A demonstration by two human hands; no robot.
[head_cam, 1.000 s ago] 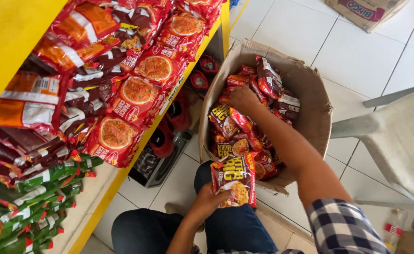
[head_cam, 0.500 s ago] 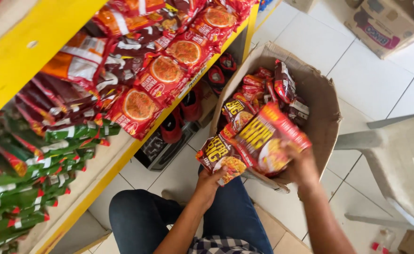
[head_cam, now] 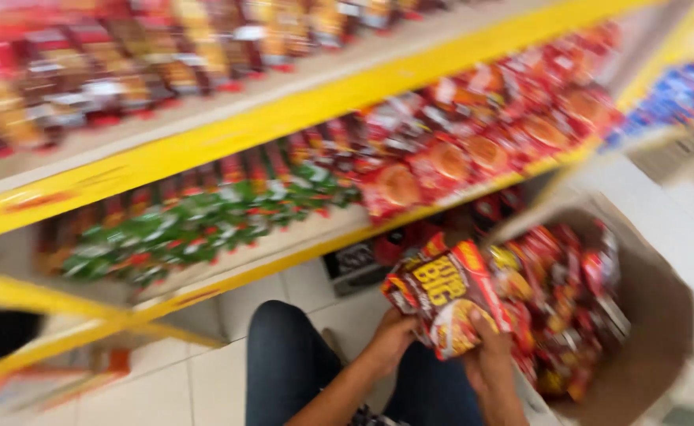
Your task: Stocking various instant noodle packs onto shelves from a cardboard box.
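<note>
Our left hand [head_cam: 390,339] and right hand [head_cam: 485,359] both grip red snack packets [head_cam: 449,296] beside the cardboard box [head_cam: 662,315]; shelf [head_cam: 284,118] above the box.

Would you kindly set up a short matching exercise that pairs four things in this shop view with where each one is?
Things:
1. stack of red snack packets
2. cardboard box
3. green packets
4. yellow shelf edge

Places:
A. on the floor at the right, full of red packets
B. running across the top, above the middle shelf
C. held between the left hand and right hand
D. lying on the left part of the middle shelf

Pairs: 1-C, 2-A, 3-D, 4-B
</note>
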